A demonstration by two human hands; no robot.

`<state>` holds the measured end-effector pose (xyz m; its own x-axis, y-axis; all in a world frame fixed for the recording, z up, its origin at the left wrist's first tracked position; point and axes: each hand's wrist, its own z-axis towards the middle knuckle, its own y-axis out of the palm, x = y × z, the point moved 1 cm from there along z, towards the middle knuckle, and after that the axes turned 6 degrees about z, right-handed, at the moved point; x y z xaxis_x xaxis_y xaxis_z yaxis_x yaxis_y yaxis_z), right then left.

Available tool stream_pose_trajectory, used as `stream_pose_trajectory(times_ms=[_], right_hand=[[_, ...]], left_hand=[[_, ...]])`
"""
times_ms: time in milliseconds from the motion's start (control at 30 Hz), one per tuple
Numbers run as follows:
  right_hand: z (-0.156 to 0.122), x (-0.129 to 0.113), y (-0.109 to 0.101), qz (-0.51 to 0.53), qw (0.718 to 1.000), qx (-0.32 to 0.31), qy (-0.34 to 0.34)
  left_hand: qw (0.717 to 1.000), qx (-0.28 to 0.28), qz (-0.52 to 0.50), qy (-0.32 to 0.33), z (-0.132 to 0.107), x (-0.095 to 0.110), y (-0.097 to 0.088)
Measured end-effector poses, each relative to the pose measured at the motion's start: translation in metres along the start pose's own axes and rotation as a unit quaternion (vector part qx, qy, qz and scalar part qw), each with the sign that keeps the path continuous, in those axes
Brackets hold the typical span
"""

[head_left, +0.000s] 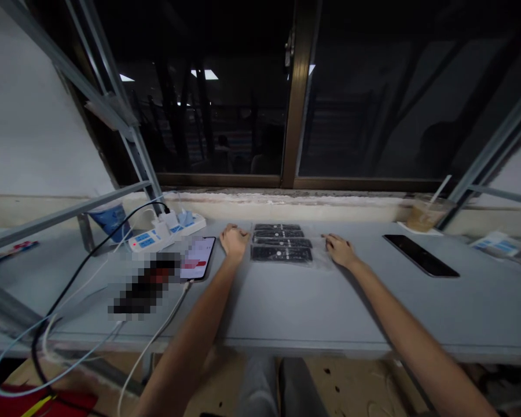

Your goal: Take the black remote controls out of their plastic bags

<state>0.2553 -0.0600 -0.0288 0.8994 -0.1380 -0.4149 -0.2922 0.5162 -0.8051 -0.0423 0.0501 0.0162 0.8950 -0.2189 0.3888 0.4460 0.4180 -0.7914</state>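
Several black remote controls (280, 243) lie side by side in a clear plastic bag on the grey table (286, 301). My left hand (234, 240) rests at the bag's left edge with its fingers curled, touching the plastic. At the bag's right edge my right hand (339, 249) lies with fingers bent onto the plastic. Whether either hand actually pinches the bag is hard to tell.
A lit phone (198, 258) on a white cable lies left of my left hand. A white power strip (165, 233) with plugs sits behind it. A dark phone (420, 255) and a drink cup with a straw (425, 213) are at the right. Dark windows stand behind.
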Motion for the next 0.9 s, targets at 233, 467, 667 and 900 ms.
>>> stream_pose_trajectory(times_ms=[233, 467, 667, 900], right_hand=[[0.008, -0.005, -0.015, 0.084, 0.993, 0.077, -0.005], [0.011, -0.012, -0.021, 0.151, 0.978, 0.147, -0.007], [0.009, -0.02, -0.025, 0.179, 0.971, 0.16, -0.007], [0.004, -0.026, -0.025, 0.148, 0.977, 0.155, 0.007]], left_hand=[[0.978, -0.03, -0.084, 0.189, -0.018, 0.033, 0.004], [0.907, -0.261, -0.025, 0.329, -0.035, 0.068, 0.015], [0.902, -0.314, 0.031, 0.293, -0.028, 0.067, 0.015], [0.916, -0.314, 0.086, 0.233, -0.027, 0.066, 0.011]])
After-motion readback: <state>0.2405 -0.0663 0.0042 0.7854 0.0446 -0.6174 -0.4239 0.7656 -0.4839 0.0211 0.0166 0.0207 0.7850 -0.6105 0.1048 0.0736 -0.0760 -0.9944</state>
